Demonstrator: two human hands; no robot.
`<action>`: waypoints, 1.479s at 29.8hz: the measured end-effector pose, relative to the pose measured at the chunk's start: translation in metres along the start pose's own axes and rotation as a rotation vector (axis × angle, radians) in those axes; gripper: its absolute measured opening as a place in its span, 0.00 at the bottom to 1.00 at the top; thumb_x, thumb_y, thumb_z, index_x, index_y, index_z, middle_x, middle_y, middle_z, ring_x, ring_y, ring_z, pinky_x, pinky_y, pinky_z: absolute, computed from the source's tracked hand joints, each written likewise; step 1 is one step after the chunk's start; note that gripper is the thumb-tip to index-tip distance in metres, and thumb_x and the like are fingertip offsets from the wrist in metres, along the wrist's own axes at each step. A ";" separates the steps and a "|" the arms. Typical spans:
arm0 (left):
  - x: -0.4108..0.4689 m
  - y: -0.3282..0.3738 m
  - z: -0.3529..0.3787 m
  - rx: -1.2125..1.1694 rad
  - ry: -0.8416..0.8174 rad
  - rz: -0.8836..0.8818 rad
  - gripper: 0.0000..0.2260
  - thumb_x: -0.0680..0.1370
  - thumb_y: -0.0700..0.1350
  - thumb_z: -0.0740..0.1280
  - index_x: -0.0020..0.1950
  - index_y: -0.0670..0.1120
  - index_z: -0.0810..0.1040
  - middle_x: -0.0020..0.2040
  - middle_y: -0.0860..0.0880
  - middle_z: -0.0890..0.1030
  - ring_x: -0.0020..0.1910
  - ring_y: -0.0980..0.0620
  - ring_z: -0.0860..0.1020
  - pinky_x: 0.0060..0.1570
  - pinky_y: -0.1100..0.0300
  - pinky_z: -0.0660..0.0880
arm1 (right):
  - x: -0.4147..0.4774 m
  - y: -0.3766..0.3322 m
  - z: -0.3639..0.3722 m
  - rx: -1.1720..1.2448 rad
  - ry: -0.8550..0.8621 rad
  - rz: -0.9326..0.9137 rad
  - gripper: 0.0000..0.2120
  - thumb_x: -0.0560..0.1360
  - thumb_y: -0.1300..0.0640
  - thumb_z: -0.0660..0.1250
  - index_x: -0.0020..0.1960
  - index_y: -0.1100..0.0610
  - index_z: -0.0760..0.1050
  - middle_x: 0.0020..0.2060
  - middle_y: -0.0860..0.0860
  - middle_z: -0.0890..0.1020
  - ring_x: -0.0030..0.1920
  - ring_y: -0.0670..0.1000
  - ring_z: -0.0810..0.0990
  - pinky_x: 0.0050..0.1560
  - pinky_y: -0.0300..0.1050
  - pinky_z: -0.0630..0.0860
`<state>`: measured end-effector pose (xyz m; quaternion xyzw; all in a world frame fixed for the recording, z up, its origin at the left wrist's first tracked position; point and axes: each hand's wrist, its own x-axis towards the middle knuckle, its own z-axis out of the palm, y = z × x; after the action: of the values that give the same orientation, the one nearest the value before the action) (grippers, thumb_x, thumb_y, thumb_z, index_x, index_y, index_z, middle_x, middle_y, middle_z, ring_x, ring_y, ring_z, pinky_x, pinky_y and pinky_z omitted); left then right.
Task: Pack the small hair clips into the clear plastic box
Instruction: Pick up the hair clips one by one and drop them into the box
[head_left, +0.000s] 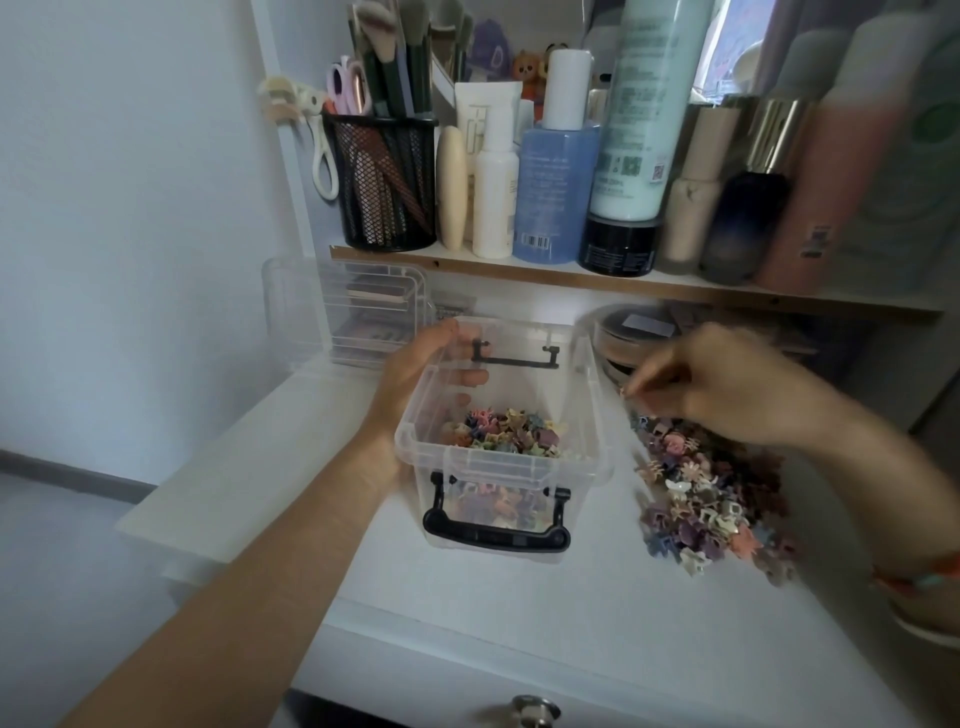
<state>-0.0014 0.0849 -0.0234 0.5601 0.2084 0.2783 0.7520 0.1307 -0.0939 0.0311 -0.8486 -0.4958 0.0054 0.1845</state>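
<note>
A white tabletop (519, 613) fills the near part of the scene, and a shelf (571, 275) crowded with bottles is seen above its far edge, with a black mesh cup (384, 182) of brushes at the shelf's left end. The clear plastic box (498, 462) is set upright near the middle of the tabletop, lid off, with black handles at its near and far ends. Its left wall is gripped by the left hand (415, 379), the thumb laid over the far rim and the fingers seen through the plastic inside. A layer of small hair clips (504, 434) is seen on the box floor. To the right of the box, a loose pile of clips (711, 499) is spread on the tabletop, just beside the box. Above the far end of that pile the right hand (727, 384) is blurred; its fingertips are pinched together, and a tiny pale object may be held, though this cannot be told for certain.
</note>
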 end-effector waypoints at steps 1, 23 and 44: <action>0.000 0.000 0.000 0.000 0.006 -0.002 0.11 0.77 0.51 0.59 0.46 0.45 0.77 0.44 0.48 0.78 0.38 0.54 0.76 0.38 0.60 0.70 | -0.001 0.002 0.002 -0.069 -0.087 0.023 0.05 0.70 0.59 0.70 0.42 0.52 0.83 0.39 0.45 0.84 0.35 0.36 0.74 0.37 0.26 0.68; -0.001 0.000 0.002 -0.017 -0.009 -0.005 0.11 0.76 0.51 0.60 0.44 0.45 0.77 0.41 0.48 0.78 0.34 0.55 0.77 0.37 0.61 0.70 | 0.008 0.006 0.020 -0.148 -0.003 0.033 0.07 0.72 0.59 0.67 0.45 0.52 0.83 0.45 0.48 0.84 0.49 0.49 0.81 0.55 0.38 0.73; 0.000 0.001 0.002 -0.004 -0.026 -0.008 0.11 0.76 0.51 0.61 0.45 0.45 0.76 0.42 0.47 0.78 0.37 0.54 0.76 0.38 0.60 0.70 | 0.015 0.007 0.020 0.023 0.189 0.022 0.12 0.74 0.64 0.62 0.51 0.55 0.81 0.49 0.51 0.84 0.51 0.49 0.80 0.49 0.34 0.69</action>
<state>-0.0001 0.0838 -0.0221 0.5614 0.2001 0.2686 0.7567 0.1406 -0.0780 0.0124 -0.8486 -0.4666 -0.0668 0.2402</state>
